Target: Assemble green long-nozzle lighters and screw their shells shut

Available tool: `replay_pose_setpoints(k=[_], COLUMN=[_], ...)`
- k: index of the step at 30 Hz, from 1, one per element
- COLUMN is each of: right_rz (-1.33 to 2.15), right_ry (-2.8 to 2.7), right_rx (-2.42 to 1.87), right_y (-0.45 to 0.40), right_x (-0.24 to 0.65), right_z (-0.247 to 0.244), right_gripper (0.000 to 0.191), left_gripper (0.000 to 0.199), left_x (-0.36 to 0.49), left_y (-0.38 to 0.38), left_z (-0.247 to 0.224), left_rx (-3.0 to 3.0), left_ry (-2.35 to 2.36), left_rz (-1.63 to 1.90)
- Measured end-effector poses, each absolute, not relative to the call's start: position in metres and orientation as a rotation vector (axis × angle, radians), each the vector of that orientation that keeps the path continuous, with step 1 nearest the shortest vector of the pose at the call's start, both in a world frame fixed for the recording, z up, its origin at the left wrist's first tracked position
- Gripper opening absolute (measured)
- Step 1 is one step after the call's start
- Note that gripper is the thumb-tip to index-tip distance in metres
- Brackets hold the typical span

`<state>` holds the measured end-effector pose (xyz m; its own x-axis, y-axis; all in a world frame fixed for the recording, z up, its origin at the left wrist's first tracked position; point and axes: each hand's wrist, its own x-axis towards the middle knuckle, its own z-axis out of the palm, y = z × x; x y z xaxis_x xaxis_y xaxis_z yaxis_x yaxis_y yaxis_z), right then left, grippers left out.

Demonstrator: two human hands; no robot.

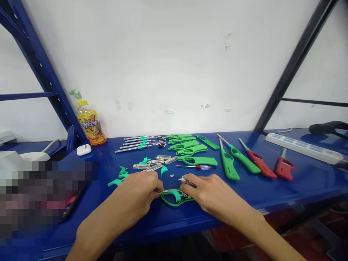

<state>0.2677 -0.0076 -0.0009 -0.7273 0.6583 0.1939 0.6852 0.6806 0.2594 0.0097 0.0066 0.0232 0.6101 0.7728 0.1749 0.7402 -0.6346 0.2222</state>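
My left hand (pixel 146 186) is closed in a pinch on the front end of a green lighter casing (pixel 168 203) lying near the table's front edge. A teal trigger (pixel 177 196) and thin wires sit inside this casing. My right hand (pixel 208 188) is closed around a small clear fuel tank (pixel 189 182), its pale tip pointing left, above the casing's rear part, which the hand partly hides. Just behind, between my hands, lie a tiny pale clip (pixel 172 175) and a loose teal trigger (pixel 164 170). A screwdriver (pixel 202 167) rests beyond my right hand.
Several clear tanks (pixel 141 166), metal lighter tubes with wires (pixel 131 146) and green casings (pixel 197 160) lie farther back. Green lighters (pixel 230 166) and red lighters (pixel 262 164) lie right, before a power strip (pixel 303 146). A drink bottle (pixel 91 125) and white earbud case (pixel 83 149) stand left.
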Motion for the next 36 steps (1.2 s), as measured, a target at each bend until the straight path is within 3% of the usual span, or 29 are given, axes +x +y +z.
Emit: replay_pose_setpoints(k=[7,11,23,36], right_rz=[-0.496,-0.463,0.045,0.196], right_ry=[-2.68,-2.567,-2.278,-2.282], right_rx=[-1.094,-1.077,-1.069,-1.073], right_y=[-0.008,-0.005,-0.004,-0.007], right_x=[0.271,0.267,0.268,0.27], right_z=[-0.01,-0.016,-0.024,-0.02], right_gripper=[0.029,0.018,0.01,0.01], left_gripper=[0.03,0.032,0.033,0.022], left_x=[0.011,0.012,0.019,0.038], left_y=[0.005,0.004,0.002,-0.002], left_z=[0.027,0.031,0.031,0.019], left_rx=[2.646,2.626,2.652,2.822], left_ry=[1.306,1.312,1.325,1.33], left_rz=[0.262,0.23,0.22,0.458])
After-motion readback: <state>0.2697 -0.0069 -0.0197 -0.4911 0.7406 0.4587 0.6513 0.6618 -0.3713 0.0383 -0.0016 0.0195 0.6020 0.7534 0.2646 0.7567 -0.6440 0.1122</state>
